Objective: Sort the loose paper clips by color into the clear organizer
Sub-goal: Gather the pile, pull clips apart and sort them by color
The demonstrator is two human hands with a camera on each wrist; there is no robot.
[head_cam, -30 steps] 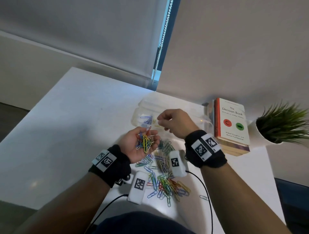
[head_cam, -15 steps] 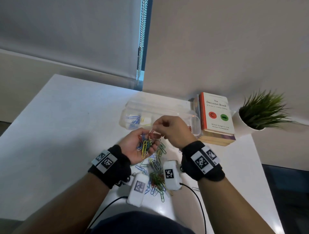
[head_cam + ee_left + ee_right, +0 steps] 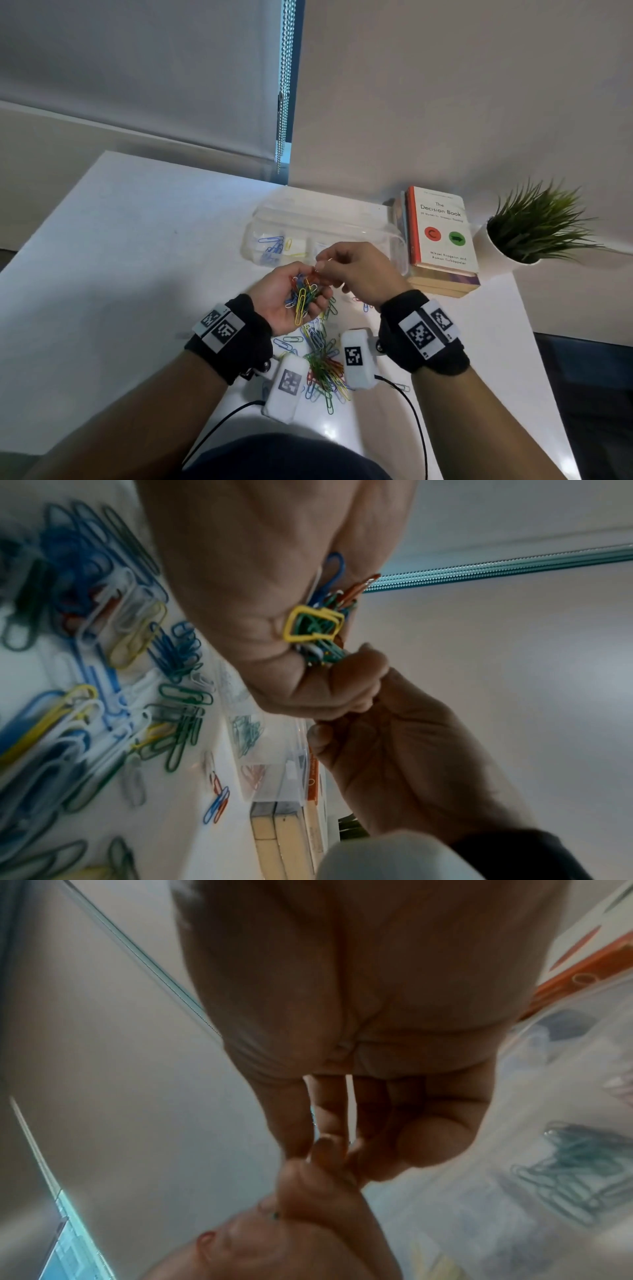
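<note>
— Now, what is held in the left hand (image 3: 286, 301)?

— A bunch of clips (image 3: 303, 294) in mixed colours is cupped in the upturned palm, with the fingers curled round it. A long yellow clip (image 3: 300, 306) is seen on top of the bunch. From the left wrist view, yellow, green, blue and orange wire is seen packed between palm and fingers.

— And the right hand (image 3: 356, 272)?

— It is held just above the left, palm down, with thumb and fingertips brought together at the top of the bunch. Whether a clip is pinched cannot be told; the fingertips are blurred in the right wrist view and nothing is made out between them.

— Where is the organizer (image 3: 325, 236)?

— It is set on the table (image 3: 120, 274) just behind the hands, its right end beside a stack of books (image 3: 442, 236). Blue clips are seen in its left compartment, with a few yellow ones in the next. Green clips are made out in another compartment in the wrist views.

— And the loose clips?

— A pile (image 3: 323, 363) is spread on the table below the hands, between the two wrist cameras. A potted plant (image 3: 534, 222) is placed right of the books.
</note>
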